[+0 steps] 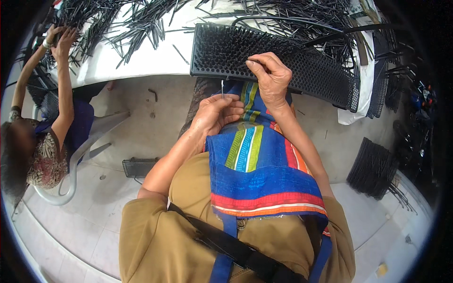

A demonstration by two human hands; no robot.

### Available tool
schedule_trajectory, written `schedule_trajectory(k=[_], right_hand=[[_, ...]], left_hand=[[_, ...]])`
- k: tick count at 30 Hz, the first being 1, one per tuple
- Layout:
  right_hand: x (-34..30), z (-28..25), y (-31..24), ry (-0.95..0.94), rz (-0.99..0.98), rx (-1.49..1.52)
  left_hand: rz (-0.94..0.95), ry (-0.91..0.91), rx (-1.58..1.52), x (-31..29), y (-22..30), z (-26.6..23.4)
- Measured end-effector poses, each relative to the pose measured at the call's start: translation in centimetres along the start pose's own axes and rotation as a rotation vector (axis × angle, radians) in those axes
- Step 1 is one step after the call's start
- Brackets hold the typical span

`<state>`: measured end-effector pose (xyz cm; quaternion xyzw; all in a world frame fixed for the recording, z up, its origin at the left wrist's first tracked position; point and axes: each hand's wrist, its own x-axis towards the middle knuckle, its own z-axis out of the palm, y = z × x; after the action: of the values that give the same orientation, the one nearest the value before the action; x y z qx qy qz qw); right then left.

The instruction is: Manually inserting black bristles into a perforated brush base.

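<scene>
My left hand [219, 112] is closed above my lap, holding a slim metal rod [222, 87] upright between thumb and fingers; the rod's tip is just below the panel's near edge. A long black perforated panel [330, 81] rests tilted at the table's near edge, with many short black stubs standing in the holes of its left part. Over the middle of this panel, my right hand [272, 78] has thumb and forefinger pinched together. Whatever is between those fingertips, if anything, is too small to make out.
Piles of thin black strips [141, 30] cover much of the white tabletop [155, 60]. At the left, another person's hands [63, 40] reach over the table, beside a pale plastic chair [71, 188]. A black bundle [373, 169] lies on the floor at right.
</scene>
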<state>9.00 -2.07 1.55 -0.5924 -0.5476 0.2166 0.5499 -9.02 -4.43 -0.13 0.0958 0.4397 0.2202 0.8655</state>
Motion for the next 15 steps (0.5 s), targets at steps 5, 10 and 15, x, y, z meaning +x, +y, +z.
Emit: schedule_trajectory(k=[5,10,15], right_hand=[[-0.5,-0.1,0.1,-0.069,-0.089,-0.112],[-1.2,0.4,-0.9,-0.12,-0.091,-0.241],[-1.6,0.3,0.7,-0.121,-0.183,-0.319]], left_hand=[[-0.002,-0.07,-0.043,1.6,-1.6,-1.6],[0.02,-0.038,0.006,0.6,-1.5,-0.3],[0.053,-0.13,0.057,0.8,-2.2,-0.1]])
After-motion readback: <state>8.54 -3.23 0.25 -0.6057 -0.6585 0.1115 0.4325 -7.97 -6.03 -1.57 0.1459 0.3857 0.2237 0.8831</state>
